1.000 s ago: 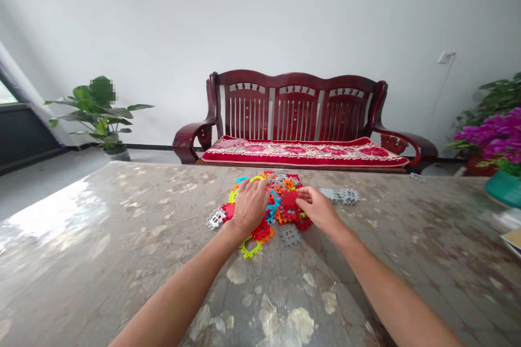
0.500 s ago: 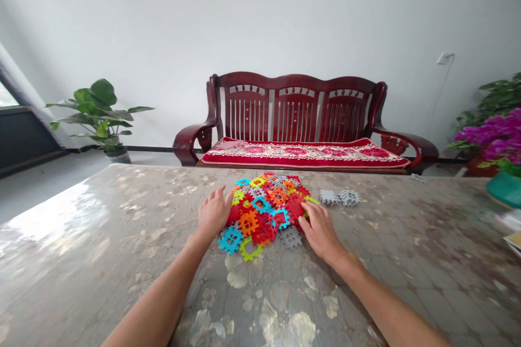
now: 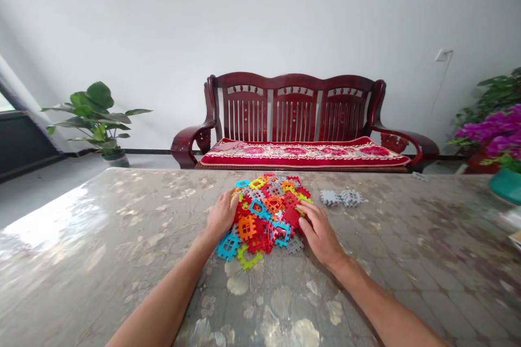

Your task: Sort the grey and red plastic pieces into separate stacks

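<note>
Cupping tile pile (image 3: 266, 218) at left edge: left hand (image 3: 222, 214), fingers unclenched
Right hand (image 3: 321, 230): thumb, fingertips parted at red tile (image 3: 291, 217); can't tell if gripping
Pile location: on table (image 3: 154, 265), between hands

Here's the left hand (image 3: 222, 212), covering the left flank of the many-coloured heap of flat, notched plastic pieces (image 3: 268, 214); what its fingertips touch, we can't see! Across to the right hand (image 3: 321, 230): whether it grips the flat red plastic piece (image 3: 291, 217) can't be told. Deep in that heap, pieces bury one another, outlines lost. Both bare forearms (image 3: 160, 284) run off the bottom edge. Out right, the frame slices the magenta flowers (image 3: 494, 131) and teal pot (image 3: 507, 185); the far grey scrap (image 3: 419, 176) is too small to read.
</note>
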`<state>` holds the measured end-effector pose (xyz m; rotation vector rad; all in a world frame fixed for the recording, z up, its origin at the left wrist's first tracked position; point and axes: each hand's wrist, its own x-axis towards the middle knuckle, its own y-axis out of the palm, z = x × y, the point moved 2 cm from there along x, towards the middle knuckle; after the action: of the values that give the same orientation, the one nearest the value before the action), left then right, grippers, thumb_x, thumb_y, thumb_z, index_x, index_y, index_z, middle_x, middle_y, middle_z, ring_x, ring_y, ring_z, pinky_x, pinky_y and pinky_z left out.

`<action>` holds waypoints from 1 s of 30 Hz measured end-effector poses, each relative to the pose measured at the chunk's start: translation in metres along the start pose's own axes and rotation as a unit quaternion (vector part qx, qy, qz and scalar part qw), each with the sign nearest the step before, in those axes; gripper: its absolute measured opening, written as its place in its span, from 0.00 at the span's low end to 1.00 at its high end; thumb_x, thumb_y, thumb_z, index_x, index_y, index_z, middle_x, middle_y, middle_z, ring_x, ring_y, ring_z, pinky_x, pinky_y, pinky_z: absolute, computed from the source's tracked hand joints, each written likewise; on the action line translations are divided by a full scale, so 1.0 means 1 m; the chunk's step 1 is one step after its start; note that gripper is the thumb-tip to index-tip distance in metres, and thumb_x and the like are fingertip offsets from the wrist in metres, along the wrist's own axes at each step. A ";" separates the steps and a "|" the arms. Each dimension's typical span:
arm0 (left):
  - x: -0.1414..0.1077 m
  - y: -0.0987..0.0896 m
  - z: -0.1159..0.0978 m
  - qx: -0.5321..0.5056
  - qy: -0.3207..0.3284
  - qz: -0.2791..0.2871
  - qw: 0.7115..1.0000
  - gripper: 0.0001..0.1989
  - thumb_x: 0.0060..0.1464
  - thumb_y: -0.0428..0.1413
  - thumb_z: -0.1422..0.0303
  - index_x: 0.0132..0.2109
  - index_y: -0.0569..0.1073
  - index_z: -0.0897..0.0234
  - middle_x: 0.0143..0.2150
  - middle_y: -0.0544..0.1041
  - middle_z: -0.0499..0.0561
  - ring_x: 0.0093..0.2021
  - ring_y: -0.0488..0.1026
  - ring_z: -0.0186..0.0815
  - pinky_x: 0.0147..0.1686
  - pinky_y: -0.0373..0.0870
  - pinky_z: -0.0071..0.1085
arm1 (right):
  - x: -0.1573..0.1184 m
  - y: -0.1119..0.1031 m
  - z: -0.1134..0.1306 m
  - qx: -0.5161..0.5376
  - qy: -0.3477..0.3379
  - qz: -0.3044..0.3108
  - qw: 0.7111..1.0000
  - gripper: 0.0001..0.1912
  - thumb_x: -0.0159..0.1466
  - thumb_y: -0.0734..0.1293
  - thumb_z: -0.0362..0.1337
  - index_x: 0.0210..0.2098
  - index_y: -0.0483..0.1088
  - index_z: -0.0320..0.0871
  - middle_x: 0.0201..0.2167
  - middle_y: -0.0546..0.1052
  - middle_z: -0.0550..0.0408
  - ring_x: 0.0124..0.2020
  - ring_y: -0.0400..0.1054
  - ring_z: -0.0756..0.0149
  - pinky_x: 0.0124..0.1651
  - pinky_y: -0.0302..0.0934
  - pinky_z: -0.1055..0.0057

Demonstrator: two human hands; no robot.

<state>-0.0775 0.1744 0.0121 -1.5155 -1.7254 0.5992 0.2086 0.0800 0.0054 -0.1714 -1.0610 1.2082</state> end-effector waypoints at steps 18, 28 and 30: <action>-0.001 -0.014 0.005 -0.022 -0.026 -0.065 0.997 0.23 0.64 0.42 0.61 0.60 0.67 0.66 0.61 0.71 0.60 0.62 0.66 0.46 0.61 0.60 0.45 | -0.002 0.005 -0.022 -0.067 0.054 -0.025 0.996 0.17 0.68 0.56 0.40 0.50 0.71 0.45 0.53 0.72 0.47 0.57 0.63 0.57 0.61 0.57 0.53; -0.005 0.004 0.009 -0.001 -0.010 -0.016 1.000 0.23 0.65 0.40 0.60 0.59 0.68 0.64 0.58 0.75 0.57 0.59 0.70 0.43 0.60 0.63 0.41 | -0.002 0.005 -0.020 -0.073 0.048 -0.033 0.996 0.15 0.68 0.56 0.39 0.47 0.72 0.46 0.51 0.73 0.48 0.54 0.65 0.57 0.58 0.60 0.54; -0.004 0.006 0.008 -0.009 -0.005 -0.008 1.000 0.23 0.65 0.40 0.59 0.60 0.68 0.63 0.58 0.75 0.57 0.59 0.71 0.43 0.59 0.64 0.41 | -0.002 0.005 -0.020 -0.074 0.048 -0.029 0.996 0.15 0.68 0.56 0.39 0.47 0.72 0.46 0.51 0.73 0.48 0.54 0.65 0.57 0.58 0.60 0.54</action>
<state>-0.0801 0.1727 0.0019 -1.5126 -1.7525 0.5852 0.2206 0.0884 -0.0095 -0.3071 -1.0645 1.0591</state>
